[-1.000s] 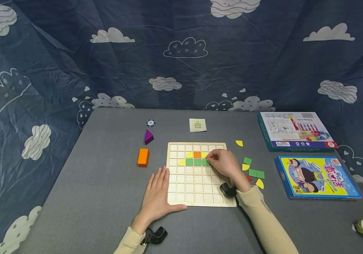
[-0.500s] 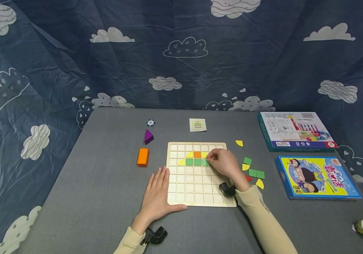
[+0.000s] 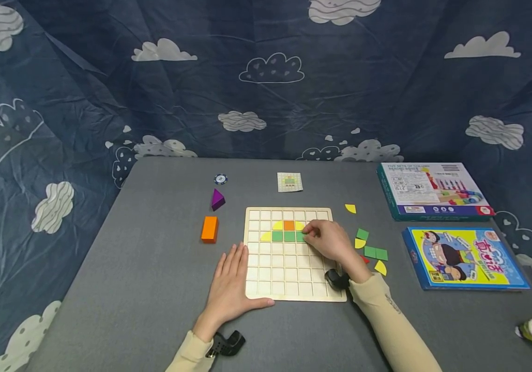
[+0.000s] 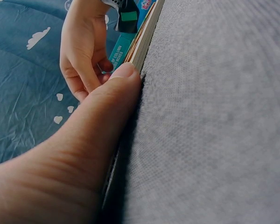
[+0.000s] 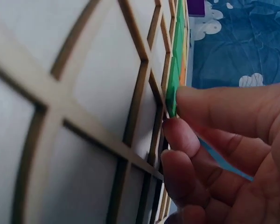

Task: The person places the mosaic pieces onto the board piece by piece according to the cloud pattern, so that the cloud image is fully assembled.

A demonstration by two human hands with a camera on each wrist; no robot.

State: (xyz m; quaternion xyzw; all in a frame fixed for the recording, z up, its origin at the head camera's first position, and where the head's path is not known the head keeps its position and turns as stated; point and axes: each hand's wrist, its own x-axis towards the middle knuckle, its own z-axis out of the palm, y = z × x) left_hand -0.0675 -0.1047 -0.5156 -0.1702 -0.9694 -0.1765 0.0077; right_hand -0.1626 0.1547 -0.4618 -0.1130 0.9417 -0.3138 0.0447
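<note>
A wooden grid board (image 3: 289, 274) lies on the grey table (image 3: 154, 289). In its upper rows sit yellow quarter-round tiles, an orange tile (image 3: 289, 226) and green tiles (image 3: 283, 237). My right hand (image 3: 311, 236) rests over the board's right side, and its curled fingertips (image 5: 210, 109) pinch the rightmost green tile (image 5: 171, 93) at its cell. My left hand (image 3: 233, 279) lies flat on the table at the board's lower left corner. Its thumb (image 4: 98, 135) presses against the board's near edge (image 4: 144, 42).
Loose yellow, green and red tiles (image 3: 370, 250) lie right of the board. An orange block (image 3: 209, 229), a purple prism (image 3: 217, 199) and a chip (image 3: 221, 179) sit to the left, a pattern card (image 3: 290, 182) behind. Two boxes (image 3: 433, 191) (image 3: 463, 257) lie at right.
</note>
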